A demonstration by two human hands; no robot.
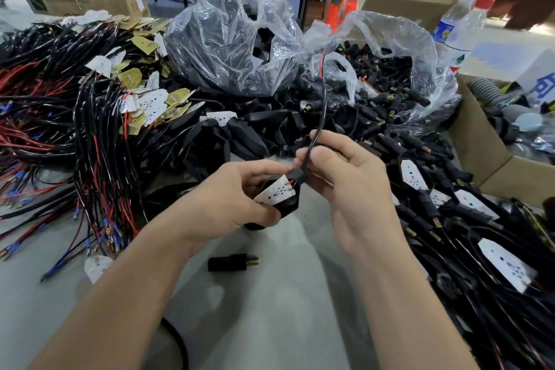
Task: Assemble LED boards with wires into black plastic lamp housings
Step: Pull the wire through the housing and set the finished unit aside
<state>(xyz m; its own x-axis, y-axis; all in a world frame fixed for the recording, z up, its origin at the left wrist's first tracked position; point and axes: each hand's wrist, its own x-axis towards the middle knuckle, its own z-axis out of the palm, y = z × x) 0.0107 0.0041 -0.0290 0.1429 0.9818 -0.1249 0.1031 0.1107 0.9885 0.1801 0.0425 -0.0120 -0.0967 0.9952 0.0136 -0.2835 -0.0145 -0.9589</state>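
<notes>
left hand (228,204) grip: holds housing (289,206), LED board (276,192) | right hand (345,183) grip: pinches wire (319,129) | risk: hard tug could tear wire off board

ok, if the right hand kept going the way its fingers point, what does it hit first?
Probably the left hand: the right hand, pinching the black wire, points left at its fingertips, just above the LED board. Depth between them is unclear.
</notes>
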